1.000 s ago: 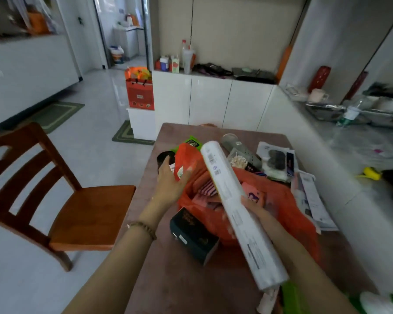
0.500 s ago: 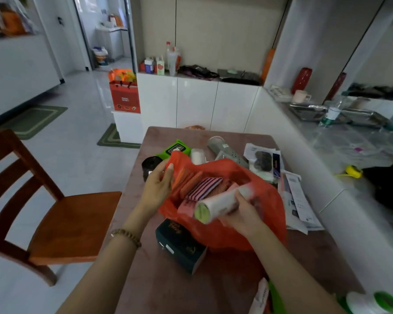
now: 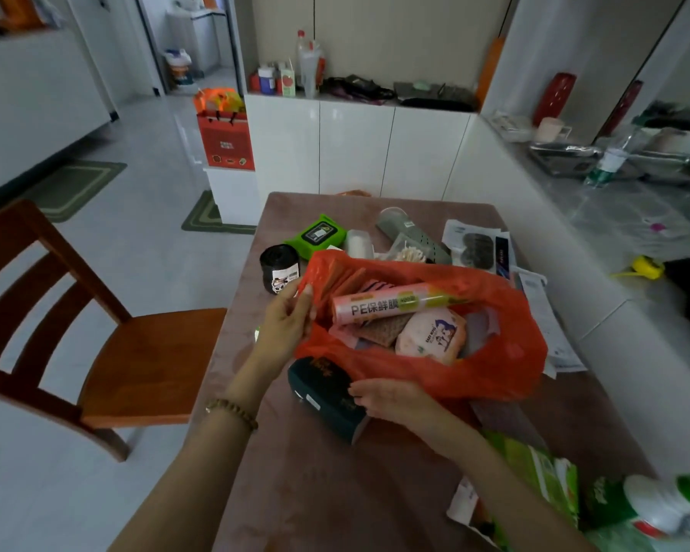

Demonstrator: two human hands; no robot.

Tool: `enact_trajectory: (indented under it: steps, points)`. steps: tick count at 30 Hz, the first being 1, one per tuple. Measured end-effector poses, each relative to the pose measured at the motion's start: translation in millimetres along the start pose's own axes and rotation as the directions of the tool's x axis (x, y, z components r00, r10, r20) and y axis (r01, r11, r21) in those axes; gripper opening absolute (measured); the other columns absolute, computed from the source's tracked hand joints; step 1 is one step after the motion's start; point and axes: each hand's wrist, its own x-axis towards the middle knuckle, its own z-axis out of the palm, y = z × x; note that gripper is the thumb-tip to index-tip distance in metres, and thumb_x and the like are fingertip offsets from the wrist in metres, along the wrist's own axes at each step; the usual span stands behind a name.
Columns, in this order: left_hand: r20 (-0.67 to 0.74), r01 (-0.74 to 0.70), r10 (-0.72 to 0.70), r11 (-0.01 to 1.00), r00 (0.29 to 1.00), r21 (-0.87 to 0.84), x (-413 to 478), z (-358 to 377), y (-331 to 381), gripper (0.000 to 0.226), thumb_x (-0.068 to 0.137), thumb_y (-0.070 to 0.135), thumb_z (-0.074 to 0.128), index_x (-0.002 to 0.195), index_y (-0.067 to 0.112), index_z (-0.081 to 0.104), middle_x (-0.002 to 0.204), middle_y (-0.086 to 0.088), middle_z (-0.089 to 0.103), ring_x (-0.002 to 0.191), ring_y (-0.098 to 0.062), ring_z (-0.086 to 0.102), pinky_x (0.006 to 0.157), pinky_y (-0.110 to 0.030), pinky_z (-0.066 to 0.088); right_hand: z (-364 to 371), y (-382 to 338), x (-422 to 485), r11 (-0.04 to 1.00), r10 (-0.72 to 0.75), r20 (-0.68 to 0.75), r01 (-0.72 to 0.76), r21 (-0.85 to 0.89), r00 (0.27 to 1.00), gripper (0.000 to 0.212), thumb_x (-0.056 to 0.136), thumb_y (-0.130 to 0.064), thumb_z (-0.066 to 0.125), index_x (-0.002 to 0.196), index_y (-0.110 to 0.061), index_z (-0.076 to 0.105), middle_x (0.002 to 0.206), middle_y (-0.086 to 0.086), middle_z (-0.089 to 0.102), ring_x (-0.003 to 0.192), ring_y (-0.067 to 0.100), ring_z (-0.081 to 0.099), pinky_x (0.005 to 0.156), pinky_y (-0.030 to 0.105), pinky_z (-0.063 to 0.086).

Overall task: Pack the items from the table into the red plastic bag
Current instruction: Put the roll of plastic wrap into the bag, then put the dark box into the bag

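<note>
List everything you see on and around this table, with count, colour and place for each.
red plastic bag: 1, red-orange, open at the middle of the table
cling film roll: 1, pink and green, inside bag
wipes pack: 1, pale pink, inside bag
dark box: 1, dark green, in front of bag
black roll: 1, black, left of bag
green pack: 1, green, behind bag
slipper: 1, grey, far side of table
chair: 1, brown wood, left of table
left hand: 1, pinches bag's left rim
right hand: 1, rests on dark box
</note>
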Motion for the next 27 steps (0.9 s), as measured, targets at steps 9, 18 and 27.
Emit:
enact_trajectory:
  steps: [9,18,27]
  points:
    - [-0.099,0.114,-0.116,0.993,0.988,-0.027,-2,-27,-8,0.025,0.1,0.03,0.041,0.081,0.023,0.056,0.049,0.014,0.057,0.04,0.002,0.046,0.043,-0.011,0.038,55,41,68,0.68,-0.208,-0.253,-0.046,-0.731,0.945,0.1,0.072,-0.052,0.071,0.15,-0.025,0.015,0.156,0.0,0.021,0.144,0.022,0.021,0.117,0.042,0.021]
    - [-0.068,0.175,-0.179,0.982,0.981,-0.068,-7,-37,-8,0.031,0.099,0.028,0.042,0.101,0.003,0.06,0.046,0.015,0.06,0.038,0.002,0.051,0.04,-0.008,0.04,43,29,47,0.818,-0.084,-0.188,-0.04,-0.574,0.979,0.091,0.069,-0.041,0.078,0.145,-0.031,0.031,0.147,-0.004,0.041,0.135,0.018,0.04,0.109,0.034,0.038]
    - [-0.086,0.159,-0.168,0.982,0.982,-0.101,2,-35,-8,0.029,0.1,0.032,0.039,0.076,0.024,0.053,0.041,0.014,0.054,0.035,0.001,0.046,0.04,-0.012,0.038,-47,-56,-22,0.938,-0.141,-0.065,0.154,0.311,0.988,0.075,0.049,-0.051,0.086,0.115,-0.022,0.063,0.119,0.01,0.068,0.109,0.027,0.064,0.09,0.039,0.052]
